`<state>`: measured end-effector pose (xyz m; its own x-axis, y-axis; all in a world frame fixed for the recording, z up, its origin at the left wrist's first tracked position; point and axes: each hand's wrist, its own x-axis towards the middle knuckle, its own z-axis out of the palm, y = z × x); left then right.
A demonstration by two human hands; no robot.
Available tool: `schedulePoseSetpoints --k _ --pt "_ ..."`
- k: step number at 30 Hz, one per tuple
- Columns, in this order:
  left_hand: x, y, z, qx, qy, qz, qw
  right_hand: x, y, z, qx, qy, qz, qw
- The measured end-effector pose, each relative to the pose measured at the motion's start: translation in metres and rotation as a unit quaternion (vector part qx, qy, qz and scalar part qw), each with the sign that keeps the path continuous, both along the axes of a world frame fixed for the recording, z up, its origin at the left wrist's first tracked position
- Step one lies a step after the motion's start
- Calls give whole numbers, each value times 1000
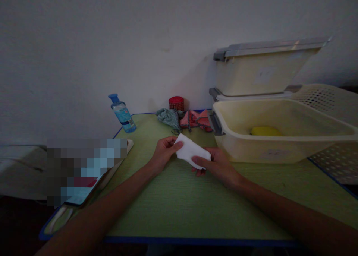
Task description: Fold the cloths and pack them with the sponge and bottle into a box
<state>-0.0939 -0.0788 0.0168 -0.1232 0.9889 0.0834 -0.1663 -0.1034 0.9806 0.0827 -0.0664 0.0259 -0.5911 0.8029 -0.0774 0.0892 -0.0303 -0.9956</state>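
Observation:
A small white folded cloth [191, 151] is held between both hands just above the green table mat [179, 204], near the middle. My left hand [163, 151] pinches its upper left corner with thumb and fingers closed. My right hand [216, 164] grips its lower right end, fingers curled over the edge.
A cream plastic tub [279, 144] with a yellow object [265, 131] inside stands at the right, a lidded cream box [263, 69] behind it. At the back lie crumpled green and pink cloths [184, 120], a red lid [176, 103] and a blue-capped bottle [122, 114]. A perforated basket [330, 97] sits far right.

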Motion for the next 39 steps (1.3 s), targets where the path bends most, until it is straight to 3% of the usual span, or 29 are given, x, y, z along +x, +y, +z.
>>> schedulePoseSetpoints --k 5,10,14,18,21,24,28,31,35,39 --pt "1 1 -3 -9 -14 -14 1000 1 -1 1 44 -6 -56 997" --pt "1 0 -5 -19 -26 -70 997 2 -4 4 78 15 -106 991" --pt "0 -2 -7 -50 -17 -104 993 3 -6 6 80 19 -121 989" --pt "0 -2 -8 -79 -20 -91 993 2 -6 7 67 25 -120 990" --pt "0 -1 -8 -85 -46 -82 992 0 -6 8 12 51 -86 995" --pt "0 -1 -6 -72 -77 -86 991 -2 -9 6 -105 97 -9 990" --pt "-2 -1 -6 -26 -58 -133 989 -2 -11 0 -296 172 121 932" --pt "-2 -1 -7 -2 -47 -165 985 -1 -6 -4 -391 202 156 884" --pt "-3 -1 -7 20 -42 -201 979 -1 0 -6 -438 195 124 869" --pt "-3 1 -6 36 -39 -241 969 -4 -3 -4 -388 174 103 899"
